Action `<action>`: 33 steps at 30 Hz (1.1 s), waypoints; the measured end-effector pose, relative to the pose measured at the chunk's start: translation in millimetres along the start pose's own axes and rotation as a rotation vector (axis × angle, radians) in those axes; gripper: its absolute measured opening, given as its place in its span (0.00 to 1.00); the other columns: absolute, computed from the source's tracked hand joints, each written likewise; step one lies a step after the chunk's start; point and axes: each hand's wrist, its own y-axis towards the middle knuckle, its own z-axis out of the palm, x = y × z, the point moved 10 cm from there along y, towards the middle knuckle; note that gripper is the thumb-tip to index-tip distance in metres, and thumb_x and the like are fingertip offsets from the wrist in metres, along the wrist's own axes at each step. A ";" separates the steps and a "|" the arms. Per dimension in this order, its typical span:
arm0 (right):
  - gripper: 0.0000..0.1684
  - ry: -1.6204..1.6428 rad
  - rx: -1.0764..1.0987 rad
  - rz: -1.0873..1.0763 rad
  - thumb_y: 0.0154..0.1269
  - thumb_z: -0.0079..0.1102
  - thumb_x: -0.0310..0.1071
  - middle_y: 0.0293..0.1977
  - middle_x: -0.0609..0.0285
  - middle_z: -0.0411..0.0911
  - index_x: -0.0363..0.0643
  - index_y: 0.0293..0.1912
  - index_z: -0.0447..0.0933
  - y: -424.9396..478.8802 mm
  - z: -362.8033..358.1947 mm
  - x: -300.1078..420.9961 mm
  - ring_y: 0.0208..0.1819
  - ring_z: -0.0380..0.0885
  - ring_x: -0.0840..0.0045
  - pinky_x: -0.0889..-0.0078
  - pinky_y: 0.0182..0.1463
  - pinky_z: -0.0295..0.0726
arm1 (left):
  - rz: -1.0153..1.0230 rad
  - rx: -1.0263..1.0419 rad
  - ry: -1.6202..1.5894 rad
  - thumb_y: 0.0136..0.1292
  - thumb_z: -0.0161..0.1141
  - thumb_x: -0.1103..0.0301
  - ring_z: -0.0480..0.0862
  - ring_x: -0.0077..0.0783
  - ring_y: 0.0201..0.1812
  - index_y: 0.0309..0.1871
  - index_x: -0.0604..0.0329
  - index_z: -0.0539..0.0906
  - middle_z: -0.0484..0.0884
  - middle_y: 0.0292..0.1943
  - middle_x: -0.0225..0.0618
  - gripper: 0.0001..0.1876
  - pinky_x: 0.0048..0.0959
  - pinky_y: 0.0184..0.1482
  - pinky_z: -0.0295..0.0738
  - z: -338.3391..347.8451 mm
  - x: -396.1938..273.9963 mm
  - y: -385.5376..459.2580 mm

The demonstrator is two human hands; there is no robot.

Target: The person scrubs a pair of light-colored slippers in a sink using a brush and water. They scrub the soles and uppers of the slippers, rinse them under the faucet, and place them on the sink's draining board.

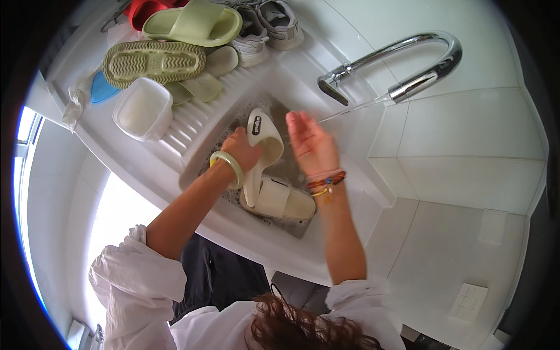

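A white slide sandal (271,151), tilted on its edge with a dark badge on its strap, is in my left hand (243,148) above the sink basin. Beneath its lower end, a second cream slide sandal (280,202) lies in cloudy, sudsy water. My right hand (311,142) is raised over the basin to the right of the held sandal, its palm turned up, fingers extended and holding nothing. A thin stream of water runs from the chrome faucet (426,78) towards its fingers.
On the ribbed drainboard (188,127) stand a white plastic tub (144,109), green slide sandals (192,24), grey sneakers (280,24) and a red shoe (142,13). A blue flat item (104,87) lies behind the tub. Tiled wall (463,118) borders the sink at the right.
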 end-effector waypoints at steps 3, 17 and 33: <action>0.12 0.596 0.203 0.304 0.73 0.44 0.24 0.50 0.47 0.75 0.27 0.50 0.72 25.7 -32.2 -43.5 0.53 0.77 0.62 0.65 0.58 0.81 | 0.032 0.036 0.002 0.55 0.62 0.57 0.82 0.53 0.49 0.50 0.69 0.75 0.82 0.44 0.56 0.26 0.42 0.53 0.76 9.8 -15.5 -9.3; 0.14 0.351 0.165 0.261 0.76 0.41 0.30 0.49 0.46 0.77 0.30 0.50 0.71 27.7 -23.3 3.7 0.56 0.76 0.58 0.62 0.59 0.83 | 0.057 -0.010 -0.055 0.53 0.66 0.59 0.86 0.45 0.44 0.53 0.70 0.76 0.84 0.43 0.52 0.28 0.38 0.49 0.79 15.5 -5.6 -11.6; 0.16 0.079 -0.046 -0.521 0.74 0.44 0.33 0.53 0.47 0.77 0.32 0.48 0.76 -30.8 31.3 105.3 0.55 0.77 0.61 0.65 0.58 0.79 | 0.109 -0.060 0.005 0.52 0.67 0.60 0.85 0.44 0.44 0.52 0.70 0.77 0.83 0.43 0.51 0.27 0.38 0.47 0.80 8.6 -9.4 -12.5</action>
